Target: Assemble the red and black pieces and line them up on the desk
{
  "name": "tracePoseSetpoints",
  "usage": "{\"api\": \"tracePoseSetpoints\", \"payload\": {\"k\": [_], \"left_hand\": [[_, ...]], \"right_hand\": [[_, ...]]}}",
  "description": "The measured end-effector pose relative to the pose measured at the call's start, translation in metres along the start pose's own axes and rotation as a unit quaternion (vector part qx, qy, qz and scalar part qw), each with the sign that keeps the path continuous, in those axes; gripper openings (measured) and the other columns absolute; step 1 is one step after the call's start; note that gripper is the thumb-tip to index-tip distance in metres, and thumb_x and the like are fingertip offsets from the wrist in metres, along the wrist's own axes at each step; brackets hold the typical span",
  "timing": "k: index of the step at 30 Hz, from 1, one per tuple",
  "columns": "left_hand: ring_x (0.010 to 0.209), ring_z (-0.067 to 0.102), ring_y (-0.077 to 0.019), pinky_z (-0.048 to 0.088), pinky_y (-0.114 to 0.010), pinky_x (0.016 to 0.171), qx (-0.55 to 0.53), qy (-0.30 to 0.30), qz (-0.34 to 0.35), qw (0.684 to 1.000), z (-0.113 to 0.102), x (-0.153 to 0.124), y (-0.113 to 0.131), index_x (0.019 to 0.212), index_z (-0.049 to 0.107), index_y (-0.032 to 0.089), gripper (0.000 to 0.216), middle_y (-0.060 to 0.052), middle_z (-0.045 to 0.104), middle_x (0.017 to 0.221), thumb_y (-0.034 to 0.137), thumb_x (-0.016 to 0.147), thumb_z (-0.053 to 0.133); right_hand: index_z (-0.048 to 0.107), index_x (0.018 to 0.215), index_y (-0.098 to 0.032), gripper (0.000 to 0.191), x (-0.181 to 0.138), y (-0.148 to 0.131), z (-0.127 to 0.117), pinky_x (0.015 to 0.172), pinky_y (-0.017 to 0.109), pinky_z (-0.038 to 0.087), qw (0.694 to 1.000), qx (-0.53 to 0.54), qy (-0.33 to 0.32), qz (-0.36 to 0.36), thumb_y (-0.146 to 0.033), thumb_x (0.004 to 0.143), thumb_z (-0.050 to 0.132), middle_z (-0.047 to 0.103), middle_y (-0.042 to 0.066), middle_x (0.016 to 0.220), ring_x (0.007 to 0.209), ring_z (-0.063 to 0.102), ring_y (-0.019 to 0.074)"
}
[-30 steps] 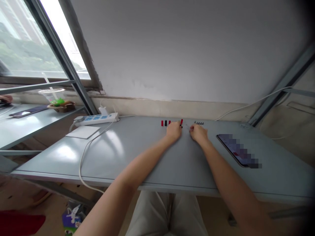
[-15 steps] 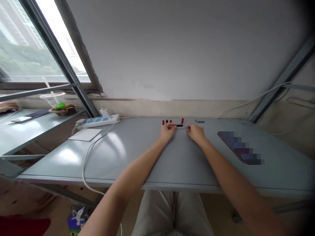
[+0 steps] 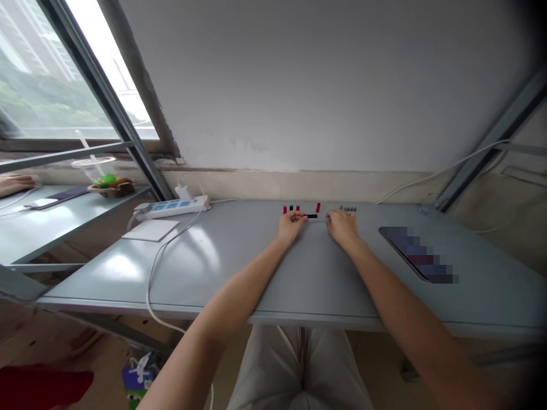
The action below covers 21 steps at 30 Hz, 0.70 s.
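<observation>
My left hand (image 3: 290, 225) rests on the grey table (image 3: 256, 267) with its fingers curled, the fingertips touching one end of a small black stick (image 3: 311, 216) that lies flat. My right hand (image 3: 342, 223) rests just to the right of it, fingers curled, with nothing showing in them. Behind my left hand stand small red and black caps (image 3: 291, 208), and one red cap (image 3: 318, 207) stands alone. A row of several tiny dark pieces (image 3: 347, 209) lies behind my right hand.
A phone (image 3: 416, 253) lies to the right. A white power strip (image 3: 173, 207) with a cable and a white pad (image 3: 150, 229) are at the left. On the neighbouring table are a drink cup (image 3: 92, 166), a phone, and another person's hand (image 3: 15, 183).
My left hand has drawn back to the left, uncovering the black stick on the table. Both hands have settled slightly; the view has shifted a little.
</observation>
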<state>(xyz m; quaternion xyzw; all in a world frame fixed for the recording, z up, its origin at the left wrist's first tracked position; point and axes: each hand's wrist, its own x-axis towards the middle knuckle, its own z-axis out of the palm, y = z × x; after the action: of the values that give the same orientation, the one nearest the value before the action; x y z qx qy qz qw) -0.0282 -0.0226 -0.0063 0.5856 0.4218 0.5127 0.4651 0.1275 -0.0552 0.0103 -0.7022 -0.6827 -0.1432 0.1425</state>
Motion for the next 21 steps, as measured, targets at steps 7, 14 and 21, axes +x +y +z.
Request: {"api": "tracePoseSetpoints", "payload": {"k": [7,14,21], "left_hand": [[0.063,0.058,-0.0103,0.045,-0.025,0.068,0.006,-0.007,0.0,1.0,0.002,-0.004,0.002,0.077,0.062,0.013,0.011,-0.004,0.064,0.068,0.018,0.068,0.063],[0.061,0.057,-0.0105,0.045,-0.026,0.066,0.012,-0.009,0.003,1.0,0.002,-0.003,-0.001,0.077,0.062,0.013,0.011,-0.003,0.063,0.065,0.017,0.067,0.062],[0.058,0.055,-0.009,0.044,-0.024,0.066,0.008,-0.009,-0.002,1.0,0.003,-0.004,0.001,0.073,0.061,0.013,0.008,-0.001,0.061,0.06,0.015,0.066,0.063]], "right_hand": [[0.06,0.097,-0.017,0.026,-0.002,-0.01,-0.003,0.079,0.036,0.026,0.999,0.017,0.015,-0.034,-0.017,0.083,0.038,0.061,0.01,0.097,0.092,0.051,0.0228],[0.059,0.102,-0.017,0.026,-0.002,-0.016,-0.003,0.078,0.035,0.027,0.998,0.048,0.016,-0.039,-0.018,0.083,0.042,0.061,0.01,0.099,0.093,0.051,0.0228],[0.058,0.102,-0.017,0.025,-0.003,-0.016,-0.002,0.079,0.035,0.027,0.998,0.05,0.02,-0.045,-0.018,0.083,0.043,0.061,0.01,0.099,0.094,0.052,0.0226]]}}
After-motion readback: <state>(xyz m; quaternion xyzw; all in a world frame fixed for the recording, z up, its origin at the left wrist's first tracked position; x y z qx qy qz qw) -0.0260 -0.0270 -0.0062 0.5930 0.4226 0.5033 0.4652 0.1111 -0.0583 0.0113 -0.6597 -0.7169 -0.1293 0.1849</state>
